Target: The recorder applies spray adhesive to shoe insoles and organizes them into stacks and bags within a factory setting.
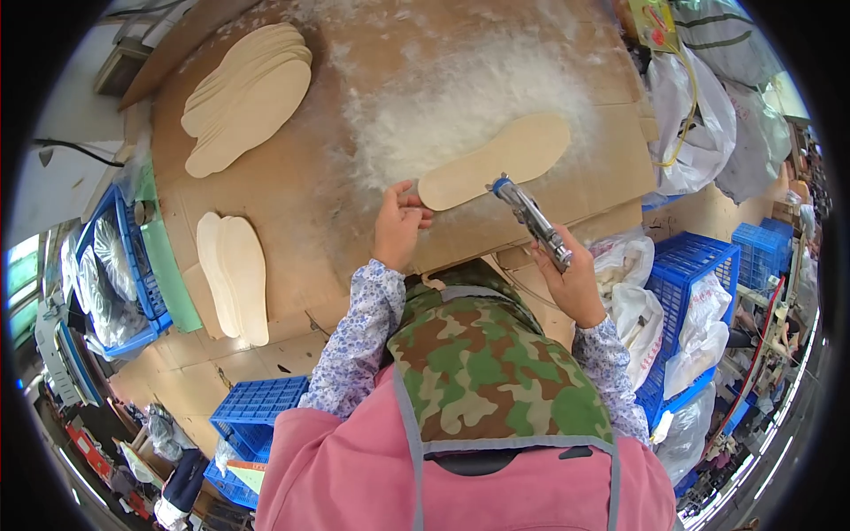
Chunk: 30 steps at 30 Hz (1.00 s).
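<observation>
Trimming step: left hand (398, 226) fingers pinch the insole (496, 159) heel, right hand (574, 281) clenched around the metal tool (534, 220) at its edge; next likely needs steady guiding along the rim

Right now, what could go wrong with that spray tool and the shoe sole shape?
1. The left hand pinches the end of the tan insole, close to where the spray gun in the right hand points, so its fingers might get sprayed.
2. White fluffy residue covers the cardboard sheet around the insole and could stick to it.
3. The insole lies near the board's front edge, so it might slide off.
</observation>
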Tool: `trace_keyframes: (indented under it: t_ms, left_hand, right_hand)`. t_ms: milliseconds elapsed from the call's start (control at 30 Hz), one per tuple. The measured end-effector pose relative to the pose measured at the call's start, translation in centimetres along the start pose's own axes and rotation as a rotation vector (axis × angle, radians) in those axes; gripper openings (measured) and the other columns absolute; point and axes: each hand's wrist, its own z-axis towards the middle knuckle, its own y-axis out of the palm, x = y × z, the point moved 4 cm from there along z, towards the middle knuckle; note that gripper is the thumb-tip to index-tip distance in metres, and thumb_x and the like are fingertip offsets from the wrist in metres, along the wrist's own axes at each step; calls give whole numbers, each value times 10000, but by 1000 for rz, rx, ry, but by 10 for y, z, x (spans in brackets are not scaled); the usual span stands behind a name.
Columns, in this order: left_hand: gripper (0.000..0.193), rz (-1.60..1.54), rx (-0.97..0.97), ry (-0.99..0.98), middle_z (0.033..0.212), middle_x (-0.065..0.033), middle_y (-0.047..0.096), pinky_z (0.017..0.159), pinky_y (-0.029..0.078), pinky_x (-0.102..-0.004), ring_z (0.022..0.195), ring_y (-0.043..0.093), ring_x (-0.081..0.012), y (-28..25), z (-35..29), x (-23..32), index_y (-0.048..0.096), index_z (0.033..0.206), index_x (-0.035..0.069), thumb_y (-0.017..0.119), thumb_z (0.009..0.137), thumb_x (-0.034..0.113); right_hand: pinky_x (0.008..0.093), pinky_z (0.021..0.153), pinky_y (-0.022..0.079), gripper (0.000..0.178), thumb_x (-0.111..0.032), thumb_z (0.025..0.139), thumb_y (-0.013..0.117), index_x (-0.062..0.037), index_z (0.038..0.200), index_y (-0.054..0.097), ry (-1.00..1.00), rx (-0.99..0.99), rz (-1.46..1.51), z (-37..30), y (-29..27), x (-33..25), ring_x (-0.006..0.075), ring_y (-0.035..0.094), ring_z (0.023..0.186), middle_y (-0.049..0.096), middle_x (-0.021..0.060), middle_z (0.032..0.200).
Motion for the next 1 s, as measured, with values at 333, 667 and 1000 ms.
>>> trace_keyframes:
  t_ms: [333,667,1000]
  left_hand:
    - [406,92,-6,14,1038,-109,534,693,512,-269,834,569,-152,3,0,-2,420,1257,-21,424,852,-8]
    - [402,88,5,11,1046,-110,529,695,512,-274,841,566,-154,6,-4,3,428,1254,-13,406,853,-20]
    - [395,78,-36,28,1073,-114,528,725,510,-280,864,571,-158,4,-4,5,435,1254,-13,402,861,-9]
  right_hand:
    - [297,602,451,194,-33,824,587,-22,1014,545,-47,178,-156,19,-46,21,213,573,637,597,107,745]
    - [286,593,445,167,-44,823,596,-7,979,549,-30,349,-114,25,-76,47,189,540,618,584,102,734]
    - [318,576,437,186,-61,834,601,-12,1003,542,-3,330,-151,-8,-51,42,235,532,597,555,144,701]
